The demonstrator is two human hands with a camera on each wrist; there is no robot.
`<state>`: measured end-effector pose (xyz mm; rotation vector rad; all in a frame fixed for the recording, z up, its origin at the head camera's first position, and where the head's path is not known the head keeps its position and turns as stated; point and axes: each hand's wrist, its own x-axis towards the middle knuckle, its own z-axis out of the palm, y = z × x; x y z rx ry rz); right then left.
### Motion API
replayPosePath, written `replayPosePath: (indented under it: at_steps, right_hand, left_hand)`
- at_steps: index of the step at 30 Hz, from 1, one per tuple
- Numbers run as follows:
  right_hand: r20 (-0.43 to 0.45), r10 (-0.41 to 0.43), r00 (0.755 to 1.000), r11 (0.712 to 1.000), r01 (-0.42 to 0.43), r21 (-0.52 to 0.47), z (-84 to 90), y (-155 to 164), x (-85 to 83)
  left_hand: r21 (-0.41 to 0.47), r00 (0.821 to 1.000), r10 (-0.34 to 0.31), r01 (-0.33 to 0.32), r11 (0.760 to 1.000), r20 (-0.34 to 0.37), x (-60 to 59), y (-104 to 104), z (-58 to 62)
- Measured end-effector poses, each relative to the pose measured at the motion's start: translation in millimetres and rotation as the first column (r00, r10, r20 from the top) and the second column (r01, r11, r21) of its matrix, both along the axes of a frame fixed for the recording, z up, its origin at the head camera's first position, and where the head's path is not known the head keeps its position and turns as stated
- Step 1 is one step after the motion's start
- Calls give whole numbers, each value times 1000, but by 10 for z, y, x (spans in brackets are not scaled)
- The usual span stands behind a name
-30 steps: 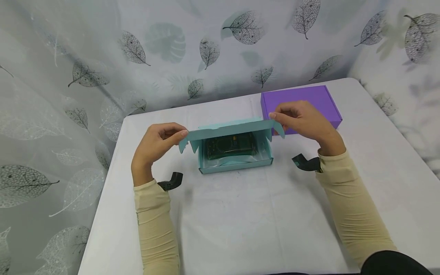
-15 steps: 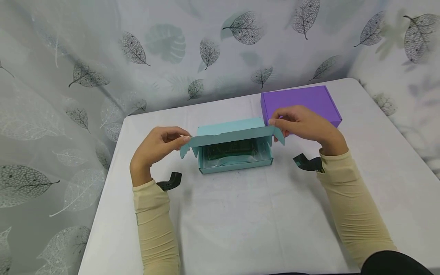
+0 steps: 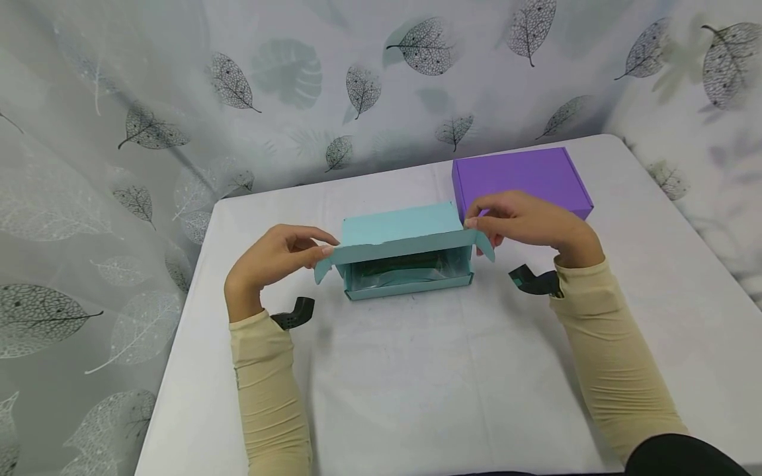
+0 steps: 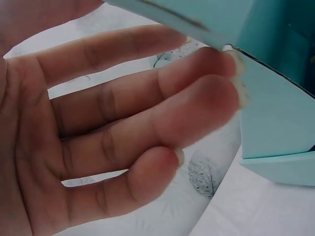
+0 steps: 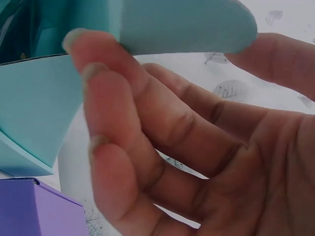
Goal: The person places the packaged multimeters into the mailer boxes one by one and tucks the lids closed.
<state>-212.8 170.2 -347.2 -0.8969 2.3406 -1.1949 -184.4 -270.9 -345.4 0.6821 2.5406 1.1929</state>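
A light teal cardboard box [image 3: 411,288] sits on the white table with its hinged lid [image 3: 399,225] tilted partly down over it. Inside, a dark green packet [image 3: 399,266] in clear plastic shows through the narrowed front gap. At the lid's left front corner, my left hand [image 3: 280,258] pinches the edge between thumb and fingers; its curved fingertips come up to the side flap in the left wrist view. My right hand [image 3: 524,221] holds the right front corner the same way, with a rounded tuck flap [image 5: 192,27] near its thumb in the right wrist view.
A closed purple box [image 3: 518,175] lies behind and to the right, partly overlapped by my right hand in the head view. Black wrist-camera mounts [image 3: 296,314] stick out from both cuffs. Leaf-patterned curtain [image 3: 357,86] hangs along the table's back and sides.
Both hands have moved down and slightly forward with the lid, lowering it. More of the lid's top now shows, and less of the dark green packet.
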Motion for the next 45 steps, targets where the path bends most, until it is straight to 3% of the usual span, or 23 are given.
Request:
replayPosePath:
  at_steps: [5,14,25,34,45]
  right_hand:
    - [39,27,999,999,-28,16,-38,13,-3]
    - [117,103,988,992,-110,59,-56,-8,4]
    - [141,164,976,980,-178,92,-116,-44,-30]
    - [238,150,960,974,-184,130,-145,-68,-41]
    - [271,157,950,966,-205,160,-200,-127,-54]
  left_hand:
    - [-15,999,-13,14,1000,41,4,6,-14]
    - [-57,982,-32,43,997,184,17,25,-23]
    - [-45,966,-68,82,996,249,0,42,-58]
    - [-123,951,-36,77,989,308,-17,92,-89]
    - [-187,944,-52,118,975,326,-62,161,-130]
